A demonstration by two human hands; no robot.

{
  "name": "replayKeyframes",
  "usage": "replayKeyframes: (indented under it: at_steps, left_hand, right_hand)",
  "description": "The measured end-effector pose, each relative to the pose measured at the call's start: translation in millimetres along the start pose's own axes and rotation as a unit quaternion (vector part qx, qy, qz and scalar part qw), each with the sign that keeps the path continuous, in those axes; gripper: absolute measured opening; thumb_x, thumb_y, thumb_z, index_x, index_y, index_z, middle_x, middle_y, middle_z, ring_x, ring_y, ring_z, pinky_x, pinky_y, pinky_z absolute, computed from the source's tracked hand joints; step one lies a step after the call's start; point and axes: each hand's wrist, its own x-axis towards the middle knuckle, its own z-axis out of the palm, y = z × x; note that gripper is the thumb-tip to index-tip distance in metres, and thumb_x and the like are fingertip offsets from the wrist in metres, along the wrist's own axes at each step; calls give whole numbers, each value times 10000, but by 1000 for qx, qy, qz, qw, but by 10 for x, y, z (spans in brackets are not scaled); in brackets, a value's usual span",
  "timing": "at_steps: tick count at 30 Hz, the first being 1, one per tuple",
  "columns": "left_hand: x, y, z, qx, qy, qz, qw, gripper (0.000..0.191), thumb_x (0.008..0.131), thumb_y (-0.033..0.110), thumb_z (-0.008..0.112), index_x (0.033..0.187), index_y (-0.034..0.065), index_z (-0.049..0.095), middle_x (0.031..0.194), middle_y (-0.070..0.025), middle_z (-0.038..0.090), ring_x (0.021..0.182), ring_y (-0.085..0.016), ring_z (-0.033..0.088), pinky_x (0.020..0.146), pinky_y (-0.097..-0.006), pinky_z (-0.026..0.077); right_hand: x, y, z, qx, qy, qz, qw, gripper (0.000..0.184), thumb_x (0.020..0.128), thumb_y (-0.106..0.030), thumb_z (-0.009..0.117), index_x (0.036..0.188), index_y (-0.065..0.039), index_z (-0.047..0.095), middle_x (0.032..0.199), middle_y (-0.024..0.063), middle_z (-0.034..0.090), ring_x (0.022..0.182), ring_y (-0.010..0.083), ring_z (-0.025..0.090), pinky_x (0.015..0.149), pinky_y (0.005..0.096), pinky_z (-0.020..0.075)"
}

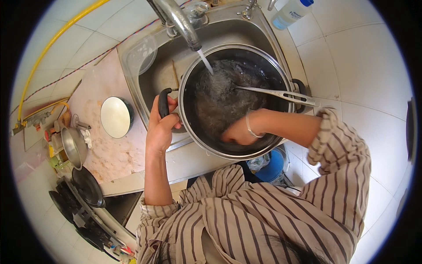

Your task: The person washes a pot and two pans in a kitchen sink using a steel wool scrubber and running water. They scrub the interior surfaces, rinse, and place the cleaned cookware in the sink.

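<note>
A large dark-lined pot with a steel rim sits over the sink, and water runs into it from the metal faucet. My left hand grips the pot's black left handle. Inside the pot, my right hand is partly under the water near the front wall, a bangle at its wrist. Its fingers are hidden, so I cannot tell what they touch. A long-handled metal utensil leans across the right rim, its head under the churning water.
The steel sink holds a thin stick and a clear plastic lid at its left edge. A bowl stands on the left counter, near a metal bowl. At upper right is a bottle; below, a blue bucket.
</note>
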Motion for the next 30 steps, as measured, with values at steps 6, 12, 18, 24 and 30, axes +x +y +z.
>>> replayKeyframes:
  at_steps: [6,12,18,24,30]
  left_hand:
    - [-62,15,74,14,16,-6,1000,369,694,-74,448,1042,45,479,1033,-130,570,644,-113,485,591,-243,415]
    - [-27,-22,50,47,7,-16,999,347,702,-73,438,1025,47,477,1019,-107,574,653,-112,487,583,-245,412]
    - [-32,-78,46,7,1,-12,1000,332,697,-86,429,1001,43,465,879,-62,543,634,-120,476,577,-252,401]
    - [-43,-120,1,-5,15,-6,1000,375,680,-81,460,1033,44,475,827,-47,556,610,-96,454,536,-207,357]
    - [-20,-99,-10,14,-11,-4,1000,384,683,-88,444,1044,40,478,926,-92,559,632,-123,475,580,-244,400]
  right_hand:
    - [-99,346,159,-181,81,372,907,320,708,-133,710,1012,-30,702,1052,181,664,1079,296,587,807,367,532]
    - [273,55,426,41,352,150,923,206,746,-55,592,949,-33,571,1000,248,531,788,407,627,718,456,537]
    - [256,212,292,-128,378,135,907,247,726,-36,596,972,-30,581,949,173,519,898,347,586,694,410,549]
    - [112,185,-239,-336,495,-51,800,112,692,-192,580,648,-89,585,850,51,488,871,205,516,662,285,468]
    - [-63,894,-627,-541,376,-41,751,179,666,-195,586,748,-75,690,1048,65,560,988,200,491,780,297,380]
